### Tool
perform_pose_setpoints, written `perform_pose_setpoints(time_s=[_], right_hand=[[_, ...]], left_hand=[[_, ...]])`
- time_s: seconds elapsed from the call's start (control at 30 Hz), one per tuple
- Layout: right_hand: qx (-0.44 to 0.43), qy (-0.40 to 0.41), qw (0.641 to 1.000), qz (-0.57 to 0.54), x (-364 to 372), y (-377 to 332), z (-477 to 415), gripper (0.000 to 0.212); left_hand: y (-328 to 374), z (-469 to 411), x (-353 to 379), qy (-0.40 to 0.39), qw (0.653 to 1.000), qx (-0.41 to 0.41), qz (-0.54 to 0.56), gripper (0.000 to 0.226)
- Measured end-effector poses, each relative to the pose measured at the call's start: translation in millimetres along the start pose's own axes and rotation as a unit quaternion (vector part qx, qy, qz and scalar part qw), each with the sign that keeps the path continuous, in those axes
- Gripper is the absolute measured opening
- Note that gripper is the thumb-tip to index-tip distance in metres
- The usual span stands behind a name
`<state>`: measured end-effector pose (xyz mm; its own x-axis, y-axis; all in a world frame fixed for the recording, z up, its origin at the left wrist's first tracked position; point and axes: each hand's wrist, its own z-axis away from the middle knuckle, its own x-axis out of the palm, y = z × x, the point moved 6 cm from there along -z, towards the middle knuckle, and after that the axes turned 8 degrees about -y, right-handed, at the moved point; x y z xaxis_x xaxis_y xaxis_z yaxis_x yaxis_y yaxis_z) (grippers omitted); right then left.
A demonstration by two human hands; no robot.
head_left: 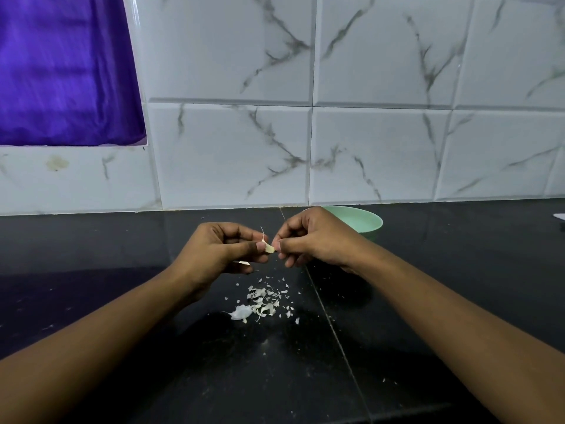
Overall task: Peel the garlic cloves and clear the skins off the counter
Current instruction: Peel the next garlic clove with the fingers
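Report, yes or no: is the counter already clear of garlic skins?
No, a scatter of skins lies on the black counter.

green bowl (365, 223) behind right hand (318, 240); skins (263, 301) litter counter (122, 240) below.

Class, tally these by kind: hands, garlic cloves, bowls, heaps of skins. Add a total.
2 bare hands: left hand, right hand
1 pale garlic clove, pinched by both
1 pale green round bowl
1 heap of white papery garlic skins on the black counter
Total: 5
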<state>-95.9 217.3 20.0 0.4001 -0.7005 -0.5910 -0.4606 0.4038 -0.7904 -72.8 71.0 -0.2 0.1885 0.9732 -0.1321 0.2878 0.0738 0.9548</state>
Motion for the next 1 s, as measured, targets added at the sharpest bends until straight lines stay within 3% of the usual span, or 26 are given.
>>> perform_pose_setpoints(time_s=[0.17, 0.37, 0.53, 0.87, 1.0], right_hand=[[-0.019, 0.023, 0.996, 0.088, -1, -9, 2, 0.005], [-0.079, 0.118, 0.975, 0.171, -1, -19, 5, 0.005], [-0.083, 0.144, 0.981, 0.104, 1, -15, 3, 0.005], [-0.039, 0.088, 0.99, -0.101, 6, -3, -3, 0.015], [-0.03, 0.064, 0.993, -0.095, 10, 0, -4, 0.013]], left_hand=[[1, 1, 3, 0.001, 1.0, 0.01, -0.005, 0.009], [6, 2, 2, 0.038, 0.998, 0.034, 0.028, 0.008], [8, 2, 1, 0.05, 0.997, 0.043, 0.051, 0.009], [11, 4, 1, 0.038, 0.996, 0.049, 0.059, 0.01], [11, 5, 1, 0.027, 0.998, 0.046, 0.044, 0.011]])
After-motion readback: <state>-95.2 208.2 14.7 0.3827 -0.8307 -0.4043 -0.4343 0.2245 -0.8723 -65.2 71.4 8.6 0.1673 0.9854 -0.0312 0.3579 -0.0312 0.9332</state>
